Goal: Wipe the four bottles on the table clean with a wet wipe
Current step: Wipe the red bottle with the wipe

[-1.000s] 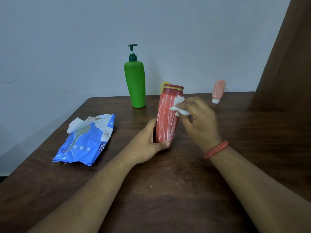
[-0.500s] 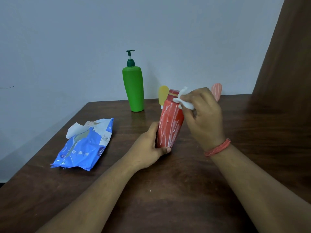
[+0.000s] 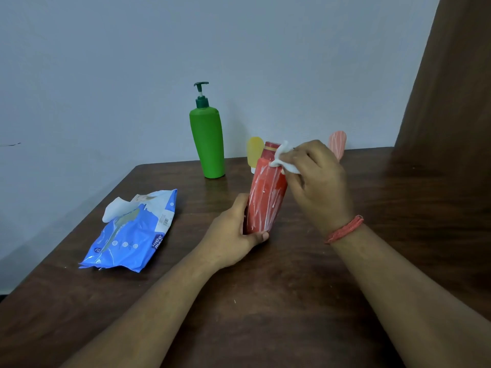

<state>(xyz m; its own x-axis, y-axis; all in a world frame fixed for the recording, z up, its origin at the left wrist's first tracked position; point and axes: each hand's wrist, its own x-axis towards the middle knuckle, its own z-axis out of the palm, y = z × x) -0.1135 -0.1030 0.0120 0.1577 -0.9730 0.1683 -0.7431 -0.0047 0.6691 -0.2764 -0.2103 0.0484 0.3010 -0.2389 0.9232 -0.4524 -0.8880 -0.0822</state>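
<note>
A red bottle [image 3: 265,200] streaked with white stands tilted at the middle of the table. My left hand [image 3: 233,235] grips its base. My right hand [image 3: 318,181] pinches a crumpled white wet wipe [image 3: 285,159] and presses it against the bottle's shoulder, just below the cap. A tall green pump bottle [image 3: 208,142] stands upright behind, near the wall. A small yellow bottle [image 3: 254,151] is partly hidden behind the red one. A small pink bottle [image 3: 338,143] with white streaks peeks out behind my right hand.
A blue wet wipe pack [image 3: 132,235] lies on the dark wooden table [image 3: 265,314] to the left, with a wipe sticking out of its opening. A brown panel [image 3: 451,88] rises at the right. The wall runs along the table's back edge.
My right hand has carried the wipe up the red bottle from its middle to the shoulder near the cap. The bottle leans a little more to the right; my left hand stays at its base.
</note>
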